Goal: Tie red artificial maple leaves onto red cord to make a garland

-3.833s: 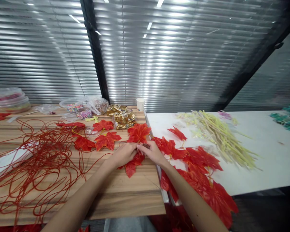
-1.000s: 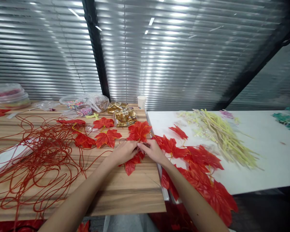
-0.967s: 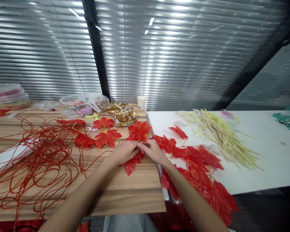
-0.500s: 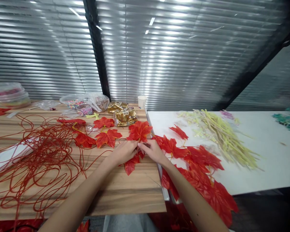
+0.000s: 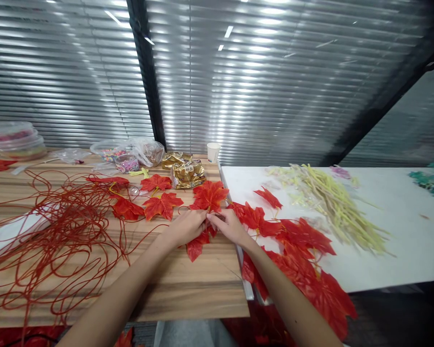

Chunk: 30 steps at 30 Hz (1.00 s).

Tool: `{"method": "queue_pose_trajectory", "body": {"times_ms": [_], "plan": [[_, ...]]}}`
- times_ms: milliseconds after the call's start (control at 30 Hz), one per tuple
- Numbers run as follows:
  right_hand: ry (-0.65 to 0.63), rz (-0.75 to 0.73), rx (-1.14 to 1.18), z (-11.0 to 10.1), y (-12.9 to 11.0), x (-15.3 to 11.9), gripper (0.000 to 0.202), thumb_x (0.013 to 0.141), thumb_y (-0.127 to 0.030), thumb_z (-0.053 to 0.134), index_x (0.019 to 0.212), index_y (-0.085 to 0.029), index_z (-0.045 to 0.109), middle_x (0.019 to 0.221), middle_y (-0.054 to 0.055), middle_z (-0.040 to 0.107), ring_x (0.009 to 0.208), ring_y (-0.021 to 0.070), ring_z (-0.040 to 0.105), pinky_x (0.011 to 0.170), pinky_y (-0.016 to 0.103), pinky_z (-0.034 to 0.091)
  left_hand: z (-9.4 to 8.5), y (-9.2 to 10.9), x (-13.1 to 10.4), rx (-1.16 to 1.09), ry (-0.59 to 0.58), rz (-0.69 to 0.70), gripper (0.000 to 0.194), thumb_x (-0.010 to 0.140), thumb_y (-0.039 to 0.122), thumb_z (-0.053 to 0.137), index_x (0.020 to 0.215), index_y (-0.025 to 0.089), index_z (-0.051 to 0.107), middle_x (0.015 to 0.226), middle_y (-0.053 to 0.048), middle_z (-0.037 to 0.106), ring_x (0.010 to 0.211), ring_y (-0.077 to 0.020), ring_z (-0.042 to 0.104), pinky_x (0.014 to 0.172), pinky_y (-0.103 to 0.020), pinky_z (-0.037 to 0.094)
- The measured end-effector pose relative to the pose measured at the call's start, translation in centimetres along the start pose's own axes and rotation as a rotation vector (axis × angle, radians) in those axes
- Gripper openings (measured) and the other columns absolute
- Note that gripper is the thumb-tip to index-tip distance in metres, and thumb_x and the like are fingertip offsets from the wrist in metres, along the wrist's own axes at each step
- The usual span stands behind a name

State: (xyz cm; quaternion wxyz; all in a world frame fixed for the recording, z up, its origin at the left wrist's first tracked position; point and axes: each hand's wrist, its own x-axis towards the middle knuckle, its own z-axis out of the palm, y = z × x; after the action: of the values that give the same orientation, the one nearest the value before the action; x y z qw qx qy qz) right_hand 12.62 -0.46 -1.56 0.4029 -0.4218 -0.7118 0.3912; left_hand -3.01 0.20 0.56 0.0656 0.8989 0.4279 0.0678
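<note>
Red leaves (image 5: 210,193), just nearside of gold packets (image 5: 188,174), are pinched mid-cluster by nearly closed fingers of left hand (image 5: 190,227) and right hand (image 5: 232,225); exact bit held hidden. Loose red cord (image 5: 75,230), left of packets, could be snagged if leaves are tugged.

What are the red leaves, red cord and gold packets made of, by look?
Red leaves: probably fabric or thin plastic, slight sheen; veined, orange-tinted faces.
Red cord: likely synthetic or waxed, smooth; springy-looking loops.
Gold packets: foil or metallised film, shiny; crinkled glints.
</note>
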Motion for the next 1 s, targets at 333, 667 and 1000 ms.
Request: {"method": "queue_pose_trajectory", "body": {"times_ms": [333,667,1000], "plan": [[-0.018,-0.033,-0.053,-0.07,-0.22,-0.07,0.033,0.081,-0.03,0.042,0.051,-0.017,0.04,0.049,-0.003,0.043,0.049,0.0093,0.04,0.05,0.022,0.029,0.14,-0.07,-0.02,0.006,0.016,0.015,0.023,0.087,0.024,0.03,0.087,0.016,0.052,0.086,-0.007,0.062,0.076,-0.019,0.059,0.06,-0.026,0.042],[-0.033,-0.047,-0.083,-0.03,-0.25,-0.09,0.033,0.082,-0.03,0.041,0.051,-0.017,0.04,0.048,-0.003,0.045,0.049,0.01,0.041,0.051,0.022,0.031,-0.3,0.29,-0.08,0.051,0.006,0.003,0.023,0.087,0.023,0.03,0.087,0.016,0.052,0.082,-0.008,0.062,0.073,-0.0191,0.06,0.06,-0.026,0.042],[-0.046,-0.043,-0.094,-0.01,-0.12,-0.02,0.034,0.082,-0.03,0.04,0.051,-0.017,0.041,0.049,-0.003,0.045,0.049,0.0096,0.04,0.052,0.022,0.031,-0.24,0.13,-0.06,0.053,-0.025,-0.017,0.025,0.087,0.027,0.029,0.09,0.015,0.051,0.086,-0.009,0.062,0.074,-0.0193,0.06,0.06,-0.026,0.043]]}}
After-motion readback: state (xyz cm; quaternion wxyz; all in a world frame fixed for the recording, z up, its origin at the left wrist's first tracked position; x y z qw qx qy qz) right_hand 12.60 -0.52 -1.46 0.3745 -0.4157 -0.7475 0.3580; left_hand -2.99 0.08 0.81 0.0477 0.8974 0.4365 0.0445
